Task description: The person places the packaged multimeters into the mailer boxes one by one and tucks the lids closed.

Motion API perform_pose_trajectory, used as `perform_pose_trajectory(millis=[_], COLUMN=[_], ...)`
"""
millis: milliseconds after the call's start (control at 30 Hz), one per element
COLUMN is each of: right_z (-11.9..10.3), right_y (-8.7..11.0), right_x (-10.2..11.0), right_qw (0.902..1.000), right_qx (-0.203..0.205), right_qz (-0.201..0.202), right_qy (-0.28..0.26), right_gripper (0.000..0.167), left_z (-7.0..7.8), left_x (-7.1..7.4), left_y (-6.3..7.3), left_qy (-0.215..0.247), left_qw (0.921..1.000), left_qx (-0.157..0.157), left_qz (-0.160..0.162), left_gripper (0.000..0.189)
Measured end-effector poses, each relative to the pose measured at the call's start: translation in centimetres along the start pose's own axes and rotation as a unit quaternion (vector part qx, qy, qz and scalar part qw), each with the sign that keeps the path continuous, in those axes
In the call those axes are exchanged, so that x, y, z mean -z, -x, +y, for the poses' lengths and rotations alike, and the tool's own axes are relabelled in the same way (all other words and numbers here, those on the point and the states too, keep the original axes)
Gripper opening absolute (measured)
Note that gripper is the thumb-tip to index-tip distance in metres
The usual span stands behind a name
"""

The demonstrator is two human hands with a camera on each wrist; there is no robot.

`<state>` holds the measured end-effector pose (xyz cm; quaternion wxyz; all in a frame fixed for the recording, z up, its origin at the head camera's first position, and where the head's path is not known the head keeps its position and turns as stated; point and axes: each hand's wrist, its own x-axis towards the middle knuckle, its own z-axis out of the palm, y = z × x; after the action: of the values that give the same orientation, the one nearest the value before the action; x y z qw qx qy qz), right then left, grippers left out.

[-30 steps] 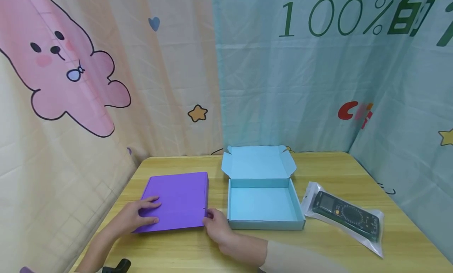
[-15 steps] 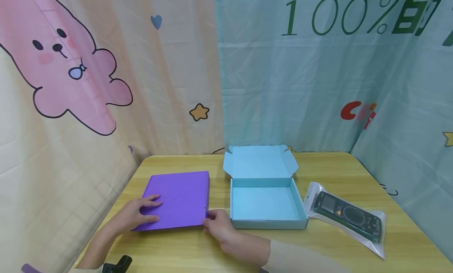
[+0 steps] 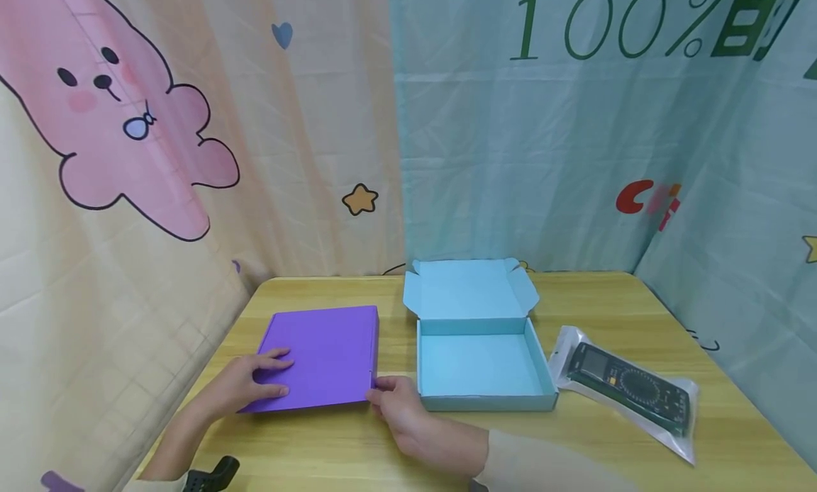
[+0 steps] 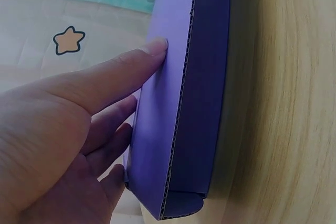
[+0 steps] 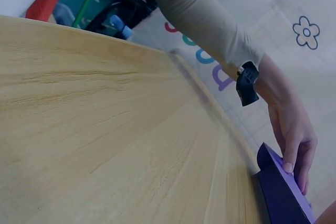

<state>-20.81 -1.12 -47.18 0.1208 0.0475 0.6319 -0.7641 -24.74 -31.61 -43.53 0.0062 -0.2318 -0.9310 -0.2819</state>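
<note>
Multimeter [image 3: 632,389], bagged; open blue box [image 3: 488,404] near purple box [image 3: 325,354].

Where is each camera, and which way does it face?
Head: on the head, facing forward and down over the table, purple box, open blue box and bagged multimeter; left hand and right hand show.
Left wrist: worn there, facing the purple box's edge; left hand shows.
Right wrist: worn there, facing across the table; left hand, sleeve and some skin show.
Both wrist views share the purple box and left hand.
</note>
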Motion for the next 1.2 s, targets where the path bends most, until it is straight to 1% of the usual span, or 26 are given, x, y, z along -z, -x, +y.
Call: perform_pose_trajectory(millis=[100,200,300,400,567,667,833,900,967,1000,1033,1067,1100,1133,1167,1200], right_z=[-0.2,-0.3,-0.4,-0.5,-0.8,-1.2,-2.5,-3.1,-3.7,-4.0,-4.3,-4.6,-4.9,-5.1,-5.4,-5.6], right_y=[0.0,0.0,-0.1,0.0,0.5,1.0,1.4,1.2,0.6,0.2,-0.3,-0.8,-1.4,-2.0,-2.5,-3.1], right_x=[0.0,-0.1,0.0,0.2,0.7,0.9,1.2,1.3,1.5,1.6,1.7,1.8,1.8,1.9,1.9,1.9], right_qw=[1.0,0.9999,0.9997,0.999,0.9964,0.9952,0.9913,0.9862,0.9748,0.9656,0.9527,0.9344,0.9118,0.8835,0.8521,0.8176], right_qx=[-0.004,0.001,0.008,0.011,0.024,0.039,0.068,0.086,0.113,0.125,0.142,0.162,0.181,0.203,0.224,0.245], right_qz=[0.003,0.004,-0.001,-0.012,-0.039,-0.058,-0.085,-0.104,-0.13,-0.142,-0.156,-0.168,-0.181,-0.193,-0.205,-0.215], right_qy=[0.004,0.013,0.024,0.043,0.071,0.069,0.074,0.095,0.141,0.178,0.219,0.269,0.321,0.375,0.427,0.475], right_gripper=[0.026,0.023,0.024,0.029,0.042,0.048,0.047,0.047,0.047,0.048,0.048,0.048,0.048,0.048,0.047,0.048], left_z=[0.1,0.2,0.2,0.1,-0.1,-0.1,-0.2,-0.3,-0.5,-0.4,-0.5,-0.5,-0.5,-0.5,-0.5,-0.6], left_x=[0.2,0.3,0.2,0.1,-0.3,-0.5,-0.6,-0.7,-0.8,-0.7,-0.7,-0.7,-0.6,-0.5,-0.4,-0.3], left_y=[-0.1,-0.1,-0.2,-0.2,-0.2,-0.2,0.0,0.1,0.1,0.1,0.1,0.2,0.2,0.3,0.3,0.4], left_qy=[-0.001,-0.005,-0.004,-0.002,-0.002,-0.002,-0.005,-0.008,-0.009,-0.008,-0.01,-0.01,-0.009,-0.009,-0.009,-0.008], left_qw=[1.0,1.0,1.0,1.0,0.9998,0.9996,0.9995,0.9993,0.9991,0.9992,0.9993,0.9994,0.9995,0.9997,0.9998,0.9998], left_qx=[-0.003,-0.004,-0.001,0.0,0.005,0.008,0.004,0.001,0.0,0.0,-0.001,-0.002,-0.004,-0.008,-0.01,-0.013], left_qz=[-0.001,-0.003,-0.001,0.005,0.022,0.026,0.032,0.038,0.041,0.038,0.037,0.033,0.028,0.022,0.016,0.009], left_gripper=[0.052,0.052,0.052,0.052,0.052,0.053,0.054,0.053,0.053,0.054,0.054,0.055,0.056,0.057,0.057,0.058])
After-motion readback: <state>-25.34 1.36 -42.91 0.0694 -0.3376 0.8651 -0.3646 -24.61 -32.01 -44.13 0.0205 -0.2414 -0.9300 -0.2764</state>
